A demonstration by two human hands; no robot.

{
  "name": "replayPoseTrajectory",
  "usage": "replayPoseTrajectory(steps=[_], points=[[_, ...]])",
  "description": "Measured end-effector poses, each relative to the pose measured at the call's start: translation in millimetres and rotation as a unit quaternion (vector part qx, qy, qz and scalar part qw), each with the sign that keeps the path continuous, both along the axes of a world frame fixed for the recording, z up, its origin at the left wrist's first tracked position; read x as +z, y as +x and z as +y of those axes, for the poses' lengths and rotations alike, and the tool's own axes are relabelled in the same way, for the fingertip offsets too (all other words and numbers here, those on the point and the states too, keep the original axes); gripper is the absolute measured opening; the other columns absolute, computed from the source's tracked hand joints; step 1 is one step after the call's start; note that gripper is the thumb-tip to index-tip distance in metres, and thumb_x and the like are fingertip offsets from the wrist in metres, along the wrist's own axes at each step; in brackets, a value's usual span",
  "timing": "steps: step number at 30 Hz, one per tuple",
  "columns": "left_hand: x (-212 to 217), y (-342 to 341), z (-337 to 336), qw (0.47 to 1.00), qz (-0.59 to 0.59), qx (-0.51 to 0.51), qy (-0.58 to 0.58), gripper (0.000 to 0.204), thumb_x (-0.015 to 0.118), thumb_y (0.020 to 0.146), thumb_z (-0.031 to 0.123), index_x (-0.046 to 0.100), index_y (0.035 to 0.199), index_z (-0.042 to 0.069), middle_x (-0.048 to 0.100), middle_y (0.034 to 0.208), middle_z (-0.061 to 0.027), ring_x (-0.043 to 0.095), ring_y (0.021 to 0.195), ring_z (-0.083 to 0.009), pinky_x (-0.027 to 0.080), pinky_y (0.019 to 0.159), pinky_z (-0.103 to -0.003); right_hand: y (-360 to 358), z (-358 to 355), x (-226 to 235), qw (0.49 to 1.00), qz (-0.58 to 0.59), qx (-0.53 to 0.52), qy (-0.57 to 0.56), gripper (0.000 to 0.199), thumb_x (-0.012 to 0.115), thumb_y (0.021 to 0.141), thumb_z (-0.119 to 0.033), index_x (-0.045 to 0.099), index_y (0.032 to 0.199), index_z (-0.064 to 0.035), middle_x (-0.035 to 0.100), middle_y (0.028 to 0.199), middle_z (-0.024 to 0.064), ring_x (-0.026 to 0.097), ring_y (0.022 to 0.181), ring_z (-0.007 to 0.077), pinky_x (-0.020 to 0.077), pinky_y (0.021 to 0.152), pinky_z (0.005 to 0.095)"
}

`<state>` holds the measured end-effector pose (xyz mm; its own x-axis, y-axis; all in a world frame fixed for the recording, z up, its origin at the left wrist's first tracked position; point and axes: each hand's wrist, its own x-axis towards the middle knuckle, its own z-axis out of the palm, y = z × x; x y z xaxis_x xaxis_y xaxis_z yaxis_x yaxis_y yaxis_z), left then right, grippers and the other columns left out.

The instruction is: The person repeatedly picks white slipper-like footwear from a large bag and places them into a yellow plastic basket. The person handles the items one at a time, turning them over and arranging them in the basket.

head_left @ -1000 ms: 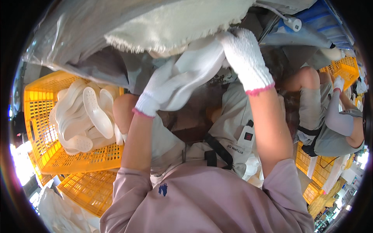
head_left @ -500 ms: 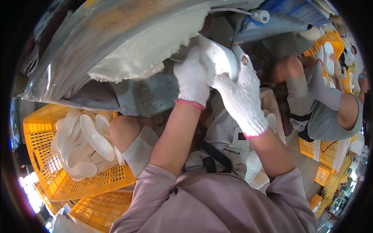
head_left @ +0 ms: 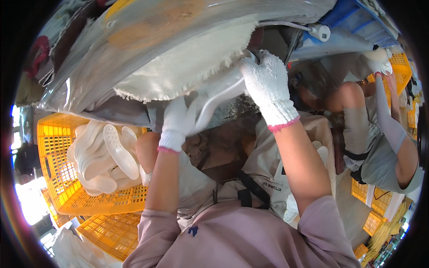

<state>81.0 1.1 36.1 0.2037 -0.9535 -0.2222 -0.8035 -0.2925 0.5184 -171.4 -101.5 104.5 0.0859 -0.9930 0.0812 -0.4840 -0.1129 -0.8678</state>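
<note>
Both of my hands wear white knitted gloves with pink cuffs. Between them stretches a white insole (head_left: 220, 96), slanting from lower left to upper right beneath a frayed white cloth (head_left: 192, 62). Fingers of my left hand (head_left: 178, 117) are closed on its lower end. My right hand (head_left: 268, 82) grips the upper end, close to the cloth's right corner; its fingertips are partly hidden. To the left, a yellow plastic basket (head_left: 49, 156) holds a heap of similar white insoles (head_left: 120, 152), some with small holes.
Clear plastic sheeting (head_left: 147, 40) hangs over the machine in front. A white cable with a small fitting (head_left: 320, 32) runs at the upper right. Another yellow basket (head_left: 109, 236) stands at the lower left. At the right sits a co-worker (head_left: 384, 147), holding a white piece.
My hands have moved apart, the left one down and leftward. The insole has turned from a bunched, upright hold to a sideways slant between them. The head view has shifted slightly.
</note>
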Motion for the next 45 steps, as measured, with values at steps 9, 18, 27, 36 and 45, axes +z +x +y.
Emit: replayPoseTrajectory(steps=[9,18,27,36,45], points=[[20.4,-122.0,-16.4,0.811,0.568,0.111,-0.086,0.046,0.082,0.095,0.023,0.068,0.130,-0.003,0.075,0.117,-0.0086,0.071,0.101,-0.0153,0.059,0.089,-0.031,1.3,59.5,60.1,0.974,0.162,0.142,-0.066,0.060,0.071,0.084,-0.026,0.059,0.135,0.0024,0.068,0.120,0.0287,0.066,0.115,0.0490,0.0529,0.099,0.0550],[16.8,-85.3,8.1,0.387,0.909,0.156,-0.008,0.065,0.051,0.109,0.054,0.059,0.142,-0.002,0.067,0.135,-0.0228,0.066,0.123,-0.0382,0.055,0.104,-0.061,-13.8,133.6,52.6,0.848,0.372,0.330,-0.183,0.040,0.073,0.087,-0.017,0.070,0.127,-0.0141,0.072,0.113,0.0098,0.073,0.101,0.0281,0.0590,0.084,0.0420],[-68.0,-59.3,-60.0,0.437,0.882,0.111,-0.136,0.051,0.047,0.107,0.045,0.059,0.134,0.003,0.067,0.123,-0.0204,0.066,0.106,-0.0352,0.056,0.096,-0.046,62.6,102.3,48.2,0.869,0.364,0.277,-0.188,0.020,0.067,0.096,-0.023,0.070,0.112,-0.0113,0.070,0.089,0.0138,0.069,0.070,0.0347,0.0541,0.060,0.0453],[7.5,-60.9,-15.3,0.574,0.752,0.323,-0.020,0.051,0.031,0.113,0.040,0.060,0.128,0.001,0.072,0.114,-0.0141,0.073,0.096,-0.0261,0.058,0.085,-0.039,57.8,108.3,4.8,0.921,0.245,0.187,-0.239,0.021,0.074,0.088,-0.027,0.072,0.091,-0.0060,0.066,0.066,0.0172,0.069,0.060,0.0364,0.0554,0.055,0.0465],[11.0,-61.9,-24.5,0.490,0.824,0.285,-0.004,0.045,0.041,0.113,0.044,0.062,0.125,0.007,0.072,0.116,-0.0112,0.070,0.100,-0.0264,0.058,0.089,-0.041,75.9,92.8,19.5,0.903,0.280,0.180,-0.271,0.021,0.074,0.090,-0.031,0.073,0.088,-0.0095,0.067,0.065,0.0175,0.069,0.059,0.0359,0.0552,0.056,0.0469]])
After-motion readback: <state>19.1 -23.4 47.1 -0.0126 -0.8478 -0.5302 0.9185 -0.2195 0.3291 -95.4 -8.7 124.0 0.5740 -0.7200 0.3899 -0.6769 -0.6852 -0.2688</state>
